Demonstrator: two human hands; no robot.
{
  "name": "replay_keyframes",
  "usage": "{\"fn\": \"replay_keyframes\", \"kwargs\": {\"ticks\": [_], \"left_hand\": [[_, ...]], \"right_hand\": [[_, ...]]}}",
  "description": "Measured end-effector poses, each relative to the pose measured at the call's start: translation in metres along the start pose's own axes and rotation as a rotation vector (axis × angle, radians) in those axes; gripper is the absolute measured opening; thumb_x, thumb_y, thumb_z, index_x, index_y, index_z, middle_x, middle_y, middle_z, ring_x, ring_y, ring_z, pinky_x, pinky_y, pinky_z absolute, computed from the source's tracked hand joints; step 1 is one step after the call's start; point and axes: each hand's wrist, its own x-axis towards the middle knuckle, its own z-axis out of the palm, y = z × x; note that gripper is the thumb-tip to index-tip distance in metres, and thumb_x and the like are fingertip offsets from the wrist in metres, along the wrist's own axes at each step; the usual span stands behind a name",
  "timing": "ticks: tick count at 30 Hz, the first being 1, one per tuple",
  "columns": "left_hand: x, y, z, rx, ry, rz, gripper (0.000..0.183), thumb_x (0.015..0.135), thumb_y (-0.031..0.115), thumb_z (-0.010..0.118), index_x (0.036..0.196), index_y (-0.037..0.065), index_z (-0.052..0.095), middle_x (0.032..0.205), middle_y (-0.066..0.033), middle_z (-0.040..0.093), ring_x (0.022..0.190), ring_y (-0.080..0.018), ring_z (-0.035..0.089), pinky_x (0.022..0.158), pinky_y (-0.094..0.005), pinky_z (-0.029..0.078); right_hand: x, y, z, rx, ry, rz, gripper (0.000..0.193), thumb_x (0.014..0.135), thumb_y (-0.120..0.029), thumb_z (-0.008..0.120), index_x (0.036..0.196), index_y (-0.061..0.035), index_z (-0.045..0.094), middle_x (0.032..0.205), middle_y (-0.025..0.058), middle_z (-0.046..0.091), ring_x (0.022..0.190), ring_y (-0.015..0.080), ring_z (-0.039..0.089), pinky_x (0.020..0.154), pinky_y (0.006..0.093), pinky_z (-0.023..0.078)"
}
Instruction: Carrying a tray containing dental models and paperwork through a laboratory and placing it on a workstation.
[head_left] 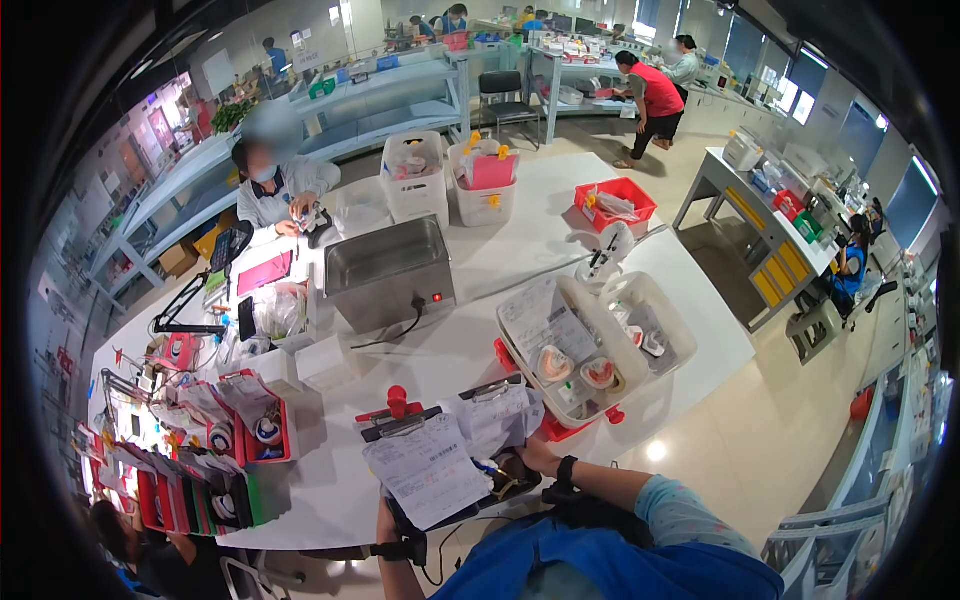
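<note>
Just in front of me a clipboard (425, 470) with a printed, handwritten sheet lies tilted, its metal clip at the far end. My left hand (386, 522) grips its left edge from below, the fingers mostly hidden. To its right is a second clipboard (492, 415) with creased papers. My right hand (540, 457) is closed at the right side of this group, beside a dark object with metallic parts (512, 474); the fingertips are covered. Beyond that hand, a clear plastic box (548, 310) on a red tray (568, 430) holds dental models (598, 374) and papers.
A steel ultrasonic bath (390, 275) with a cord stands mid-table. White bins (412, 180) and a red basket (615, 203) are farther back. Red trays of folders (190, 490) fill the left. A masked co-worker (275, 190) sits across, holding a small object.
</note>
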Motion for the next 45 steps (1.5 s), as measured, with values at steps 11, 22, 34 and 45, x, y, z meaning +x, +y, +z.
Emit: {"fn": "replay_keyframes", "kwargs": {"ticks": [11, 22, 34, 45], "left_hand": [[-0.048, 0.056, 0.049, -0.062, 0.07, -0.011, 0.059, 0.087, 0.049, 0.039, 0.118, 0.0, 0.046, 0.106, -0.0145, 0.057, 0.094, -0.028, 0.057, 0.077, -0.0372, 0.049], [-0.051, 0.221, 0.098, 1.151, -0.293, 0.682, 0.069, 0.072, 0.007, 0.067, 0.129, -0.002, 0.03, 0.117, -0.0169, 0.052, 0.104, -0.0226, 0.054, 0.086, -0.0326, 0.043], [0.122, 0.275, 0.35, 0.892, -0.533, 0.058, 0.047, 0.09, 0.024, 0.047, 0.129, 0.0, 0.036, 0.123, -0.0116, 0.048, 0.108, -0.0151, 0.05, 0.091, -0.0273, 0.041], [0.207, 0.191, 0.472, 0.668, -0.913, -0.531, 0.047, 0.089, 0.035, 0.046, 0.122, 0.0, 0.047, 0.117, -0.0101, 0.055, 0.099, -0.017, 0.057, 0.086, -0.0278, 0.046]], "right_hand": [[-0.009, -0.026, -0.015, -0.031, -0.261, -0.057, 0.032, 0.084, -0.02, 0.043, 0.105, 0.0013, 0.054, 0.099, 0.024, 0.058, 0.096, 0.038, 0.054, 0.082, 0.0397, 0.041], [-0.057, -0.15, -0.093, 0.419, -0.246, -0.257, 0.035, 0.085, -0.015, 0.05, 0.116, 0.0014, 0.047, 0.105, 0.009, 0.058, 0.095, 0.018, 0.056, 0.08, 0.029, 0.044], [-0.089, -0.19, -0.218, 1.003, 0.116, 0.01, 0.027, 0.086, -0.01, 0.051, 0.112, -0.0026, 0.049, 0.105, 0.0034, 0.056, 0.096, 0.0125, 0.053, 0.079, 0.0272, 0.045], [-0.091, -0.125, -0.215, 1.116, 0.43, 0.124, 0.023, 0.087, -0.013, 0.049, 0.109, -0.0052, 0.049, 0.097, 0.0024, 0.057, 0.075, 0.0119, 0.052, 0.056, 0.0256, 0.042]]}}
